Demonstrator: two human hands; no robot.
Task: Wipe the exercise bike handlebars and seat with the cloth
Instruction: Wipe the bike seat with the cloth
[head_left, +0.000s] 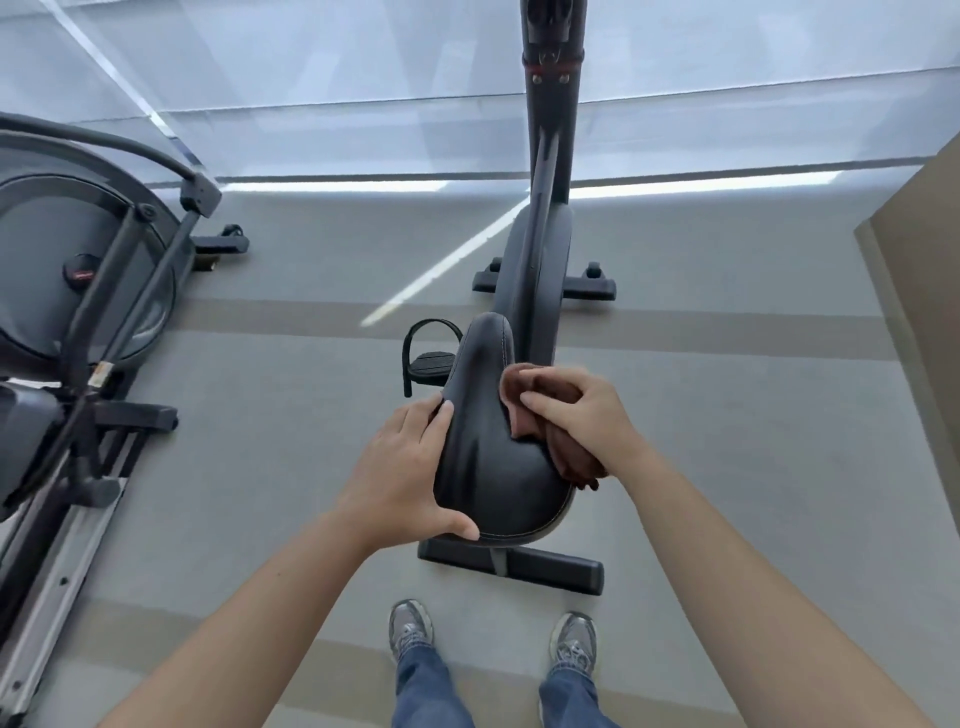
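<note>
The seat (493, 457) stands centre frame, black, padded, smooth-skinned; judged firm yet slick. The left hand (402, 467) clasps its left edge, thumb round the rear rim. The right hand (576, 421) bunches the brown cloth (540, 387), soft and limp, against the seat's right flank; a full-palm hold suits it.

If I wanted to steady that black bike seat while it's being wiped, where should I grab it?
Probably the seat by its broad rear half, from its left side: the edge there curves enough for a thumb to hook behind it and fingers to lie along the flank, as the left hand does. The cloth and right hand occupy the right side.
</note>
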